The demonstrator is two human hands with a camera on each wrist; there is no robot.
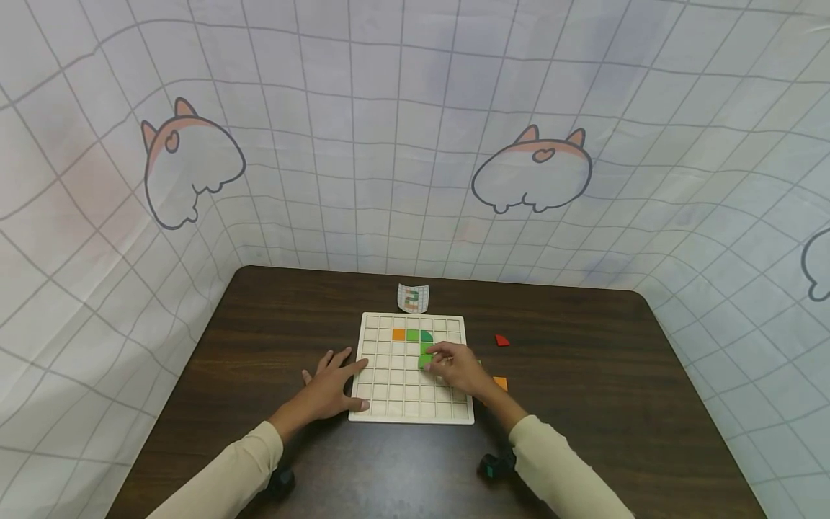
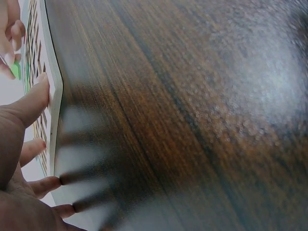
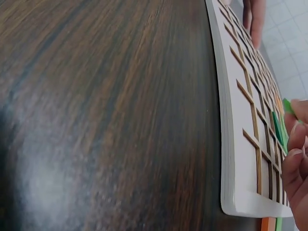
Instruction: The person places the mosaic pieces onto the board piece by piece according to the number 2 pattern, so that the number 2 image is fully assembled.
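Note:
A pale square grid board (image 1: 389,393) lies on the table. My left hand (image 1: 327,389) spreads its fingers along the board's left edge, thumb and index fingertip on the rim. Over the right half of the grid, my right hand (image 1: 457,367) pinches a green tile (image 2: 16,70) between thumb and fingers; its lower part is hidden by them. In the upper rows sit an orange square (image 1: 398,334), a light green square (image 1: 413,335) and a dark green rounded piece (image 1: 426,336). Below the rounded piece, more light green shows beside the right fingertips.
Behind the board lies a small card (image 1: 413,298) printed with a coloured figure on a grid. Right of the board are a red quarter-round piece (image 1: 502,340) and an orange piece (image 1: 500,383), partly behind the right wrist. Grid-patterned cloth (image 1: 415,144) hangs around the table's far side.

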